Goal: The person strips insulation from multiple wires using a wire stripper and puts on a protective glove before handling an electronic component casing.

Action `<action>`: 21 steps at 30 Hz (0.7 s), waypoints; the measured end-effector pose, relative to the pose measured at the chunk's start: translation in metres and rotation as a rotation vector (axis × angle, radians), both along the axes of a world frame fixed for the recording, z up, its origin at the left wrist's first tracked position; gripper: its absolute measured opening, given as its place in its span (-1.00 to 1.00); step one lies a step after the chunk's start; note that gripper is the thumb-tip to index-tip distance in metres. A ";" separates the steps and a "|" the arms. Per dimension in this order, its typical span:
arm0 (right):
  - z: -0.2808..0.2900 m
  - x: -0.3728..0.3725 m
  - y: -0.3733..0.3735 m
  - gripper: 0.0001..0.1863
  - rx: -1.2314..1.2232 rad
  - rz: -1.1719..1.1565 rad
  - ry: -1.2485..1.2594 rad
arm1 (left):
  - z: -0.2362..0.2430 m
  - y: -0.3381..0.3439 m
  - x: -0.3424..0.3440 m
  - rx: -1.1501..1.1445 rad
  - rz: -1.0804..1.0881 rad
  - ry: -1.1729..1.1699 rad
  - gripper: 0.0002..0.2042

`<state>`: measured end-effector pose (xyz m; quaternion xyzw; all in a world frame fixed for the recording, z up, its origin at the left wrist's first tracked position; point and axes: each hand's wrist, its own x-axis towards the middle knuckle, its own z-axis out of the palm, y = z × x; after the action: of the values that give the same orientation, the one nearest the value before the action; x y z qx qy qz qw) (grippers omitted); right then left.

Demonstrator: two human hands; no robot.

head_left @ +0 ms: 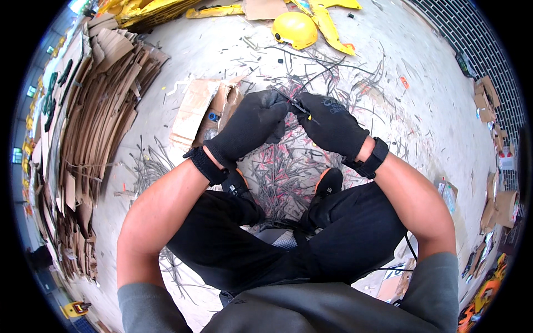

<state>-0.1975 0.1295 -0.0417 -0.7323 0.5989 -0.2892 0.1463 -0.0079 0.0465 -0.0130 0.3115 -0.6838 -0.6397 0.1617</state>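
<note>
In black gloves, my left hand (255, 117) and my right hand (332, 125) meet in front of me, both with closed fingers. Between the fingertips runs a thin black cable (304, 86), pinched by my left hand; its long end trails away over the floor toward the far right. My right fingers close round a slim dark piece (300, 106) with a small yellow spot; its kind is too small to make out. Below the hands, black and pinkish-red cable scraps (277, 180) lie in a heap between my shoes.
An opened cardboard box (191, 114) lies left of my left hand. Flattened cardboard (100, 116) is stacked high at the far left. A yellow helmet (295, 30) and yellow parts (327, 25) lie ahead. Cardboard boxes (487, 100) line the right side.
</note>
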 end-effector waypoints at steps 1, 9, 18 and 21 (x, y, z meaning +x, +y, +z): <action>0.001 0.000 0.000 -0.81 0.004 -0.011 0.002 | 0.000 0.000 -0.001 -0.020 0.003 0.006 -0.77; 0.005 -0.011 -0.007 -0.84 -0.045 0.047 -0.092 | 0.004 -0.006 -0.001 -0.155 -0.047 0.008 -0.80; 0.022 -0.082 -0.018 -0.79 0.274 -0.214 -0.552 | 0.003 0.008 0.000 0.046 -0.113 0.022 -0.80; 0.013 -0.088 -0.014 -0.76 0.319 -0.226 -0.523 | 0.005 0.000 0.002 0.055 -0.080 0.036 -0.75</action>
<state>-0.2852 0.1154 -0.0286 -0.5299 0.6563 -0.3846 0.3750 -0.0056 0.0467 -0.0084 0.2768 -0.6749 -0.6696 0.1397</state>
